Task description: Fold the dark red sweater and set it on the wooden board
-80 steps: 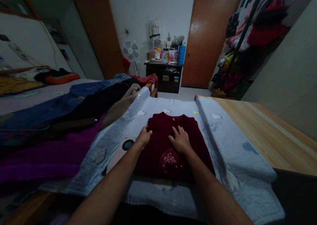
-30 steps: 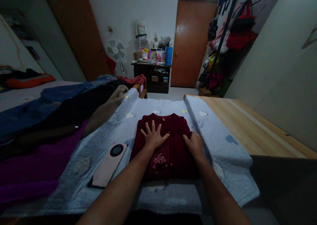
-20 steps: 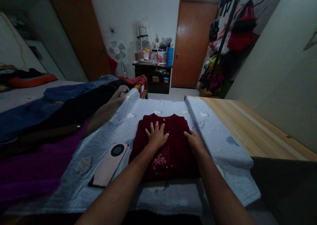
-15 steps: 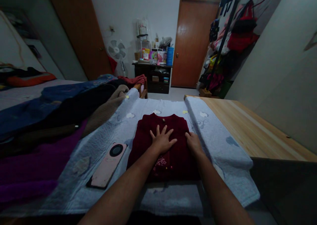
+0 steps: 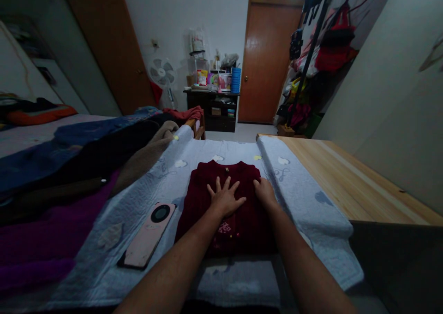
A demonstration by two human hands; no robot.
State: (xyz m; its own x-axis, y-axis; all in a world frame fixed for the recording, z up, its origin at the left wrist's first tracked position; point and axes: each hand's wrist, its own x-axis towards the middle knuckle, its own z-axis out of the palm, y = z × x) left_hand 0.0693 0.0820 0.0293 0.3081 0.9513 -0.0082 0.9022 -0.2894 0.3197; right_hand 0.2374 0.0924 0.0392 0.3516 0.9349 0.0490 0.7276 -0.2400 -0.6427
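Observation:
A dark red sweater [image 5: 195, 208], folded into a neat block, lies on the pale blue patterned cloth [image 5: 214, 284]. Its neckline with a small tag faces away from me, and pink embroidery shows on its lower front. My left hand [image 5: 224, 200] presses flat on the middle of the sweater with the fingers spread. At the sweater's right edge, near the shoulder, my right hand [image 5: 266, 193] is closed with its fingers pinching the fabric. The fingertips of that hand are partly hidden. Left of the sweater lies a pink phone [image 5: 147, 238], back side up.
A heap of clothes, with purple fabric [image 5: 62, 231] and blue denim [image 5: 79, 136], lies along the left. To the right is a bare wooden board [image 5: 321, 166]. Farther off stand a fan [image 5: 162, 72], a dark cabinet [image 5: 194, 104] and a closed door [image 5: 265, 65].
My right hand has shifted slightly inward and up along the sweater's right edge. My left hand stays spread on the sweater. The view has moved a little.

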